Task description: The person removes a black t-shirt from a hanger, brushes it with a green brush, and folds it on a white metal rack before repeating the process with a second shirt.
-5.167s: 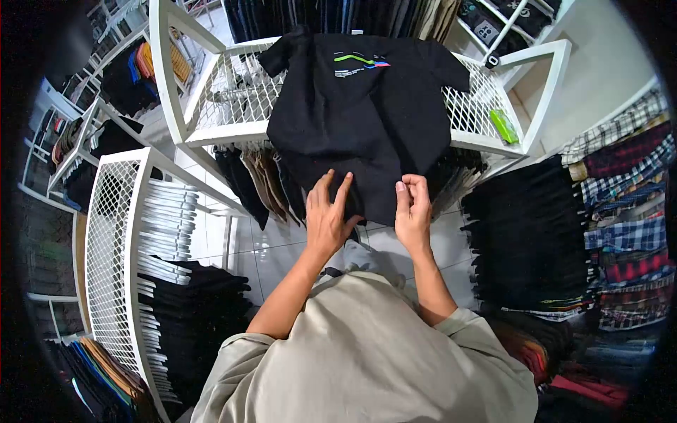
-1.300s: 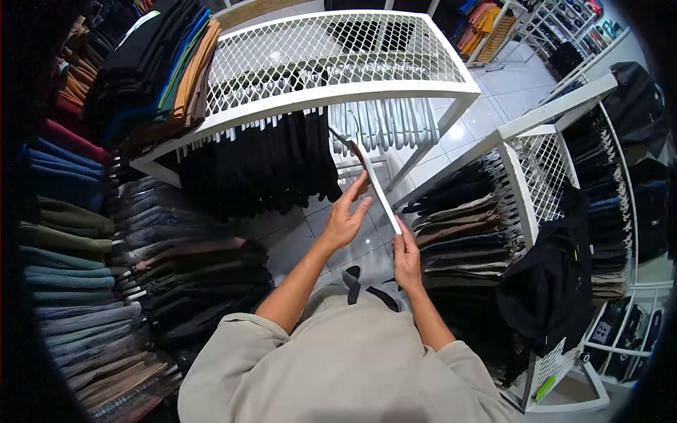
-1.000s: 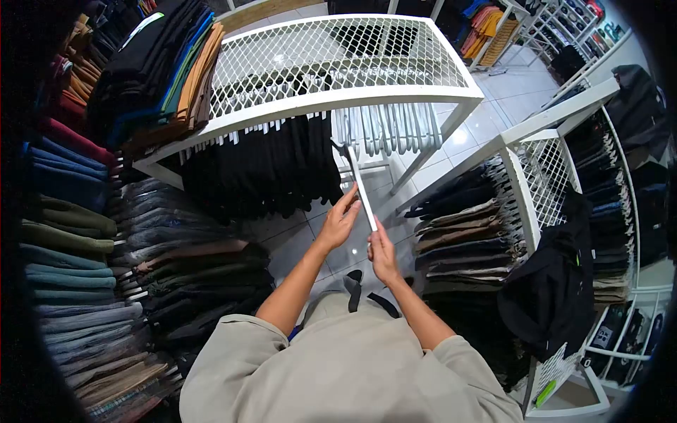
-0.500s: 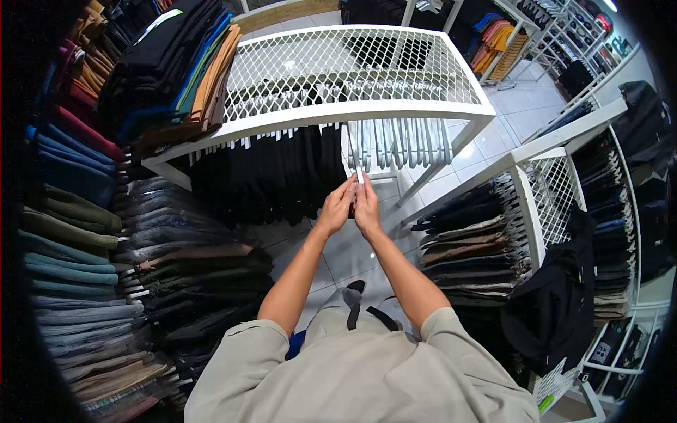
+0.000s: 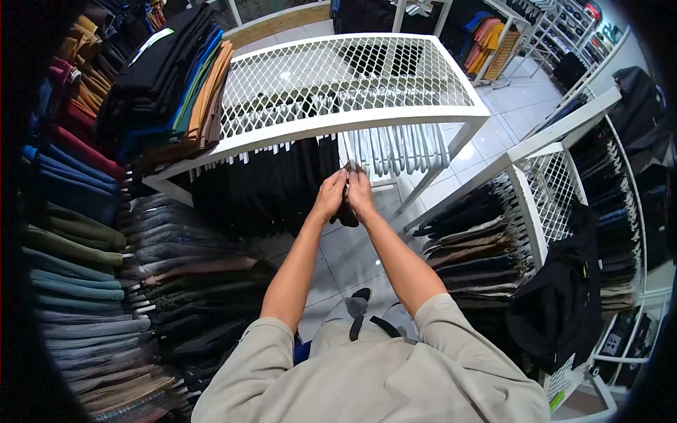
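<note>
My left hand (image 5: 329, 194) and my right hand (image 5: 360, 192) are close together in front of the rack, fingers closed on what look like black trousers (image 5: 345, 216). The dark cloth shows between the palms and hangs below them; most of it is hidden by the hands. Left of my hands, a row of black trousers (image 5: 264, 183) hangs under the mesh shelf. Bare white hangers (image 5: 402, 151) line the rail just beyond and to the right of my fingertips.
The white mesh-topped rack (image 5: 352, 113) stands ahead, with a stack of folded clothes (image 5: 169, 84) at its left end. Folded jeans (image 5: 77, 282) hang in rows along my left. On the right are more hanging trousers (image 5: 472, 247) and a black bag-like item (image 5: 557, 296).
Both hands have shifted slightly left and up, nearer the hanging row. The white hanger piece that stuck out at my fingertips is replaced by dark cloth there. The view has tilted slightly.
</note>
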